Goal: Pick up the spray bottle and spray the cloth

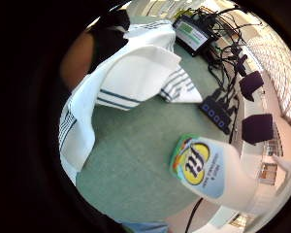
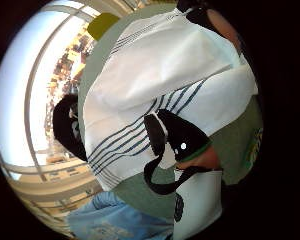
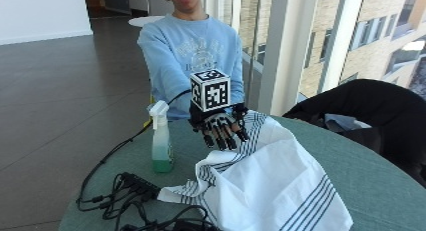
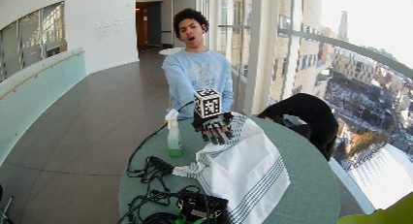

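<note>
Your gloved right hand (image 3: 219,127) hung over the cloth's raised edge with its fingers (image 3: 223,138) straight and spread, holding nothing. The striped white cloth (image 3: 266,186) lay bunched on the round green table (image 3: 373,183). 1 spray bottle (image 3: 160,138) stood upright just beside that hand, untouched.

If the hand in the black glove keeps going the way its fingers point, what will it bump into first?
Probably the striped cloth. The gloved right hand hangs over its edge with fingers pointing down. The spray bottle stands off to the side, out of that line.
</note>
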